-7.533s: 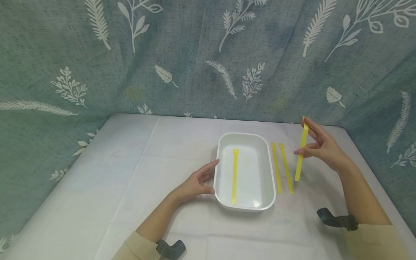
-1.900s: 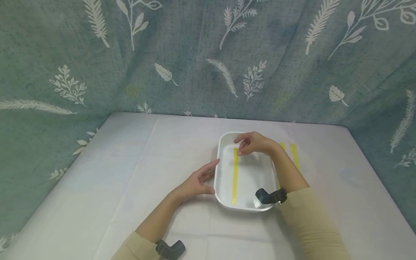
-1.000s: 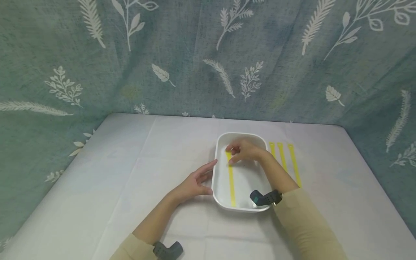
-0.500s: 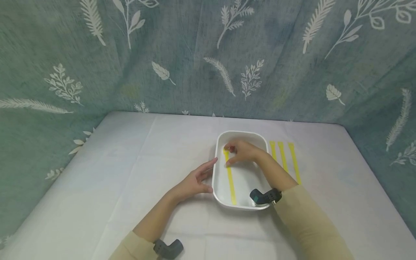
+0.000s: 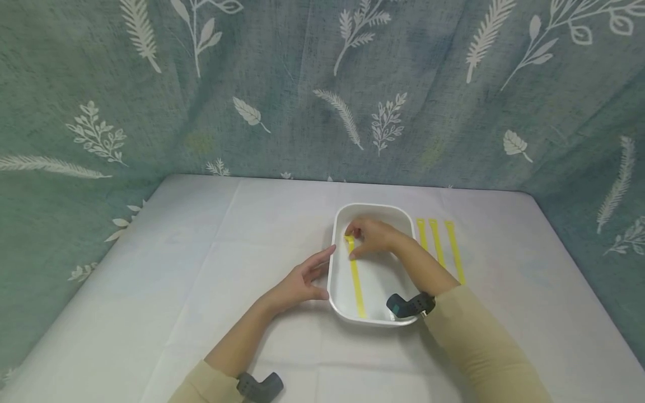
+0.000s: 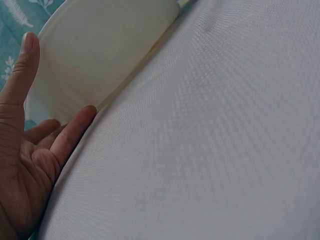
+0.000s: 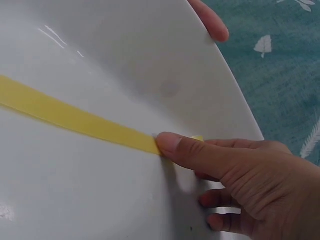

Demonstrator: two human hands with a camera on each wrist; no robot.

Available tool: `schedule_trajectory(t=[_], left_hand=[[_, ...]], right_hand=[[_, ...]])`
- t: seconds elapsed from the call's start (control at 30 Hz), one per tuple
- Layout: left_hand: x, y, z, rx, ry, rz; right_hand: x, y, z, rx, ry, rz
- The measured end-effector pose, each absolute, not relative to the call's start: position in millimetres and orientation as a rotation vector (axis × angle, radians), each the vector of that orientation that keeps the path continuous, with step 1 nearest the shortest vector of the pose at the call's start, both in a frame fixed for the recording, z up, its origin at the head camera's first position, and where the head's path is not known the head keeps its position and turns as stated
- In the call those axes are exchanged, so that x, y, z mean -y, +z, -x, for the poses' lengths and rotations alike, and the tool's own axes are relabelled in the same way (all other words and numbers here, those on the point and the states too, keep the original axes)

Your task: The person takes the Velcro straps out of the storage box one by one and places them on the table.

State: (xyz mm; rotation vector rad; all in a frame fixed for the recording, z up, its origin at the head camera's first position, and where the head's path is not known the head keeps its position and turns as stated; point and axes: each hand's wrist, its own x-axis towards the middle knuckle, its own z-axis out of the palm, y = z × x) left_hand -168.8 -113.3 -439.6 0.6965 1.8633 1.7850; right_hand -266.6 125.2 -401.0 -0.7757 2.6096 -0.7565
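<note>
A white rectangular tray point(image 5: 373, 322) stands on the table, and a yellow cable strap point(image 5: 357, 285) lies lengthwise along its left side. My right hand point(image 5: 375, 237) reaches into the tray and pinches this strap near its slotted far end, which bends up. In the right wrist view the thumb point(image 7: 170, 142) presses on the yellow strap point(image 7: 75, 114), with the index finger behind it. My left hand point(image 5: 299, 284) rests against the tray's left side, fingers spread and fairly straight. The left wrist view shows its fingertips at the base of the tray wall point(image 6: 107, 55).
Three more yellow straps lie side by side right of the tray: a near one point(image 5: 422, 235), a middle one point(image 5: 436, 242) and an outer one point(image 5: 455, 252). My right forearm partly covers their lower ends. A leaf-patterned curtain point(image 5: 282, 140) hangs behind the white-covered table point(image 5: 242, 224).
Earlier my right hand held a strap over the table; that strap now lies right of the others. The hand moved into the tray, shifted the strap's far end left and lifted it.
</note>
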Motion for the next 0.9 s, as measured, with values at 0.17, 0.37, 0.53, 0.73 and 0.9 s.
schedule_trajectory(t=[0.17, 0.37, 0.53, 0.73, 0.9], left_hand=[[114, -440, 170, -1.852, 1.79, -0.695], [115, -440, 170, -1.853, 1.789, -0.69], [115, -440, 169, -1.854, 1.781, -0.685], [115, -441, 169, -1.857, 1.786, -0.695], [115, -442, 169, -1.861, 1.786, -0.687]], right_hand=[[-126, -400, 267, -2.566, -0.86, 0.772], [-127, -397, 266, -2.52, -0.988, 0.704], [-130, -398, 267, -2.373, -1.192, 0.568], [-134, -398, 268, -2.273, -1.343, 0.503], [-137, -392, 265, -2.191, -1.492, 0.53]])
